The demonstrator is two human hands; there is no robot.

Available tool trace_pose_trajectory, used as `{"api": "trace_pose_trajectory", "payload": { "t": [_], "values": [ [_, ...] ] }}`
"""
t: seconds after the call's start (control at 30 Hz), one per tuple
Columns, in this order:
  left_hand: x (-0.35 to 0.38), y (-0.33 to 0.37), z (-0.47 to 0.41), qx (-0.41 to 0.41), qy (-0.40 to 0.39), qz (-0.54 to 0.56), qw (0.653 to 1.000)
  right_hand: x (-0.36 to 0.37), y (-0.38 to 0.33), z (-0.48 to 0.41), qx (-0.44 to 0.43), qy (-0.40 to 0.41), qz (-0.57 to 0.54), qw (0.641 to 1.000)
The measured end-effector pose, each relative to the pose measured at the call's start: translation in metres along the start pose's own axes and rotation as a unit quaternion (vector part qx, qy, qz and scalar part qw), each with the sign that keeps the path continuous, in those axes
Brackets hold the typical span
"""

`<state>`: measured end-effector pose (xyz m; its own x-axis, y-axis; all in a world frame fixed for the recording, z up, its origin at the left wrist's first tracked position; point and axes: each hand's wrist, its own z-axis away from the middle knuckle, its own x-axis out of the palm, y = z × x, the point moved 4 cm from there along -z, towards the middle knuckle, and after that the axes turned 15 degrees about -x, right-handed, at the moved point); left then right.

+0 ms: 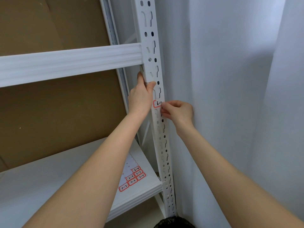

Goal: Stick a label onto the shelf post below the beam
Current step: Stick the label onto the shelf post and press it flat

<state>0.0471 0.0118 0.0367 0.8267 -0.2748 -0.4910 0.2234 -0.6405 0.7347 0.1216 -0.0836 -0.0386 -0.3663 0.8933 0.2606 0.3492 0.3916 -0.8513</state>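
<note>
A white slotted shelf post point(152, 51) runs from top centre down to the lower right, and a white beam point(70, 63) joins it from the left. Below the beam, a red-bordered label point(157, 103) with black handwriting lies against the post's front face. My right hand point(178, 112) pinches the label's right end with thumb and fingertips. My left hand point(143, 94) grips the post just under the beam joint, thumb across the front and fingers behind its left edge.
A sheet of red-bordered labels point(131, 177) lies on the white shelf board point(49, 186) below. Brown cardboard point(57, 112) backs the shelf. A pale curtain point(230, 96) hangs right of the post. A dark object point(174, 222) shows at the bottom edge.
</note>
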Motion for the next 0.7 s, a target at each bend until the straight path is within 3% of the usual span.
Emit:
{"api": "trace_pose_trajectory", "payload": {
  "t": [0.23, 0.47, 0.7],
  "values": [
    [0.0000, -0.0005, 0.0002, -0.002, -0.002, 0.006, 1.000, 0.0047, 0.0004, 0.0015, 0.068, 0.011, -0.058, 0.996],
    [-0.0003, -0.0012, -0.0009, 0.000, -0.002, 0.009, 1.000, 0.0094, -0.0035, -0.0022, 0.001, 0.020, 0.050, 0.999],
    [0.0008, -0.0020, -0.0014, -0.008, -0.003, 0.007, 1.000, 0.0044, -0.0015, -0.0002, -0.007, 0.002, 0.045, 0.999]
  ]
}}
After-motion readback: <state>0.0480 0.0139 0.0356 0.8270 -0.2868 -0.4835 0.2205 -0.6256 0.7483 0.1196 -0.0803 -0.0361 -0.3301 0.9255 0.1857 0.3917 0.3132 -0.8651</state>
